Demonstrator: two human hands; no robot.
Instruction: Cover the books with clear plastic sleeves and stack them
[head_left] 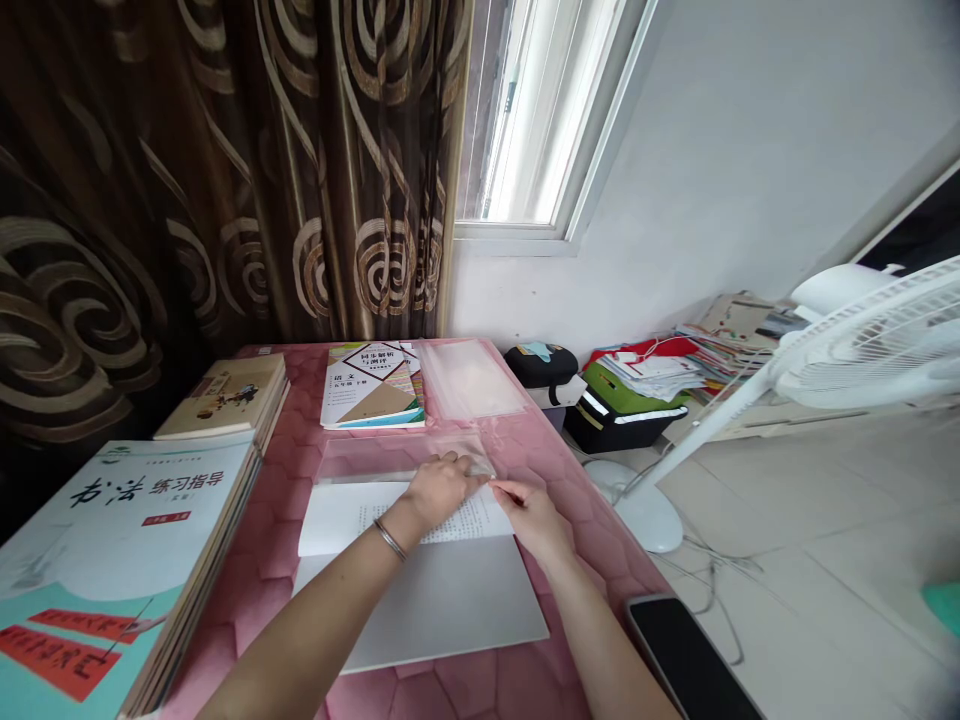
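Note:
An open book lies on the pink cloth in front of me, its printed page away from me and a blank grey-white side near me. A clear plastic book cover extends past the book's far edge. My left hand, with a silver bangle on its wrist, rests palm down across the printed page and the plastic, fingers laid out. Close to its thumb, my right hand pinches the plastic at the page's far right corner. Its fingertips partly hide the corner.
Stacked books stand at the left, workbooks at the back. Beside these lie more clear covers. A phone sits at the table's right edge. A white fan and a black-and-green box are beyond it.

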